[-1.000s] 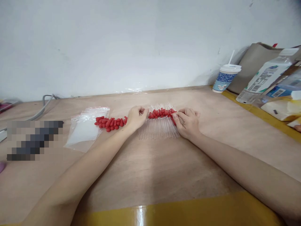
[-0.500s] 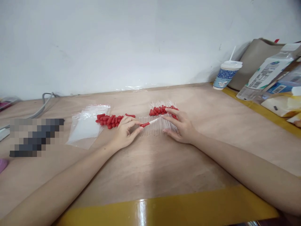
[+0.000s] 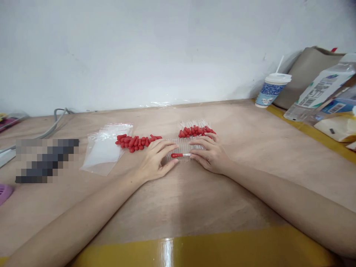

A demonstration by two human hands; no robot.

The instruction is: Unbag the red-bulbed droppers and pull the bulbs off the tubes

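Observation:
A glass dropper [image 3: 187, 154] with a red rubber bulb [image 3: 177, 155] lies level between my hands, bulb end to the left. My right hand [image 3: 210, 152] pinches its glass tube, the tip hidden behind the fingers. Around the bulb, my left hand [image 3: 158, 157] has thumb and fingers apart; light contact with the bulb cannot be ruled out. Beneath both hands is a row of clear glass tubes [image 3: 183, 144], partly covered. Loose red bulbs [image 3: 135, 142] are heaped beyond my left hand. Past my right hand lie several droppers with red bulbs [image 3: 196, 130], their tubes pointing away.
Clear zip bags [image 3: 104, 150] lie on the left, near a pixelated dark object [image 3: 47, 161] and a grey cable [image 3: 54, 126]. At the back right stand a paper cup [image 3: 272, 91] with a straw, a plastic bottle [image 3: 319, 87] and a beige bag [image 3: 300, 74]. Yellow tape [image 3: 211, 244] edges the table.
The dropper has swung from slanted to level and come nearer to me. My left fingers have loosened from the bulb, while my right hand has closed in on the tube.

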